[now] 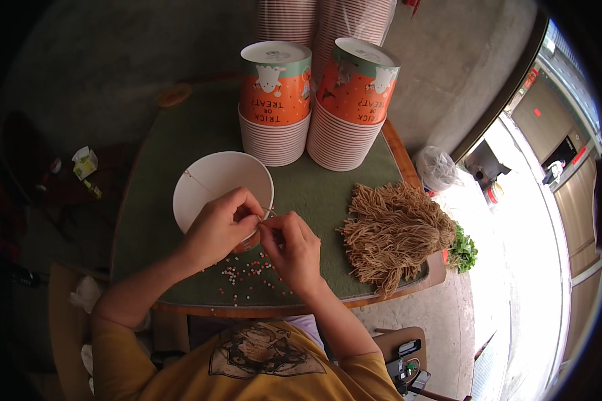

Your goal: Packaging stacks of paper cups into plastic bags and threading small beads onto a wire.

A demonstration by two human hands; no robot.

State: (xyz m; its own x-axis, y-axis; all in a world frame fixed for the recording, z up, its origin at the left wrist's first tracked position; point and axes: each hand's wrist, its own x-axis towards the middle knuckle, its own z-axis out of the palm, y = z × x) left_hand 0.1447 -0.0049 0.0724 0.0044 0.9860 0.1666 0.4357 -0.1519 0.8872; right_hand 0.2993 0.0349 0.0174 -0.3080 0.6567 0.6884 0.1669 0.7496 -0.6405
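A paper bucket, white inside with an orange outside, stands on the green cloth in front of me. Over its near right rim, my left hand and my right hand meet fingertip to fingertip, both pinched on a thin tan cord. A stretch of this cord shows against the bucket's inner wall, with a small knot or bead at its far end. Whether the cord passes through the bucket is hidden by my fingers. Small white and reddish beads lie scattered on the cloth below my hands.
A thick bundle of tan cords lies at the table's right. Two stacks of upside-down paper buckets, the left stack and the right stack, stand at the back, with plastic-wrapped stacks behind. A stool carries small devices.
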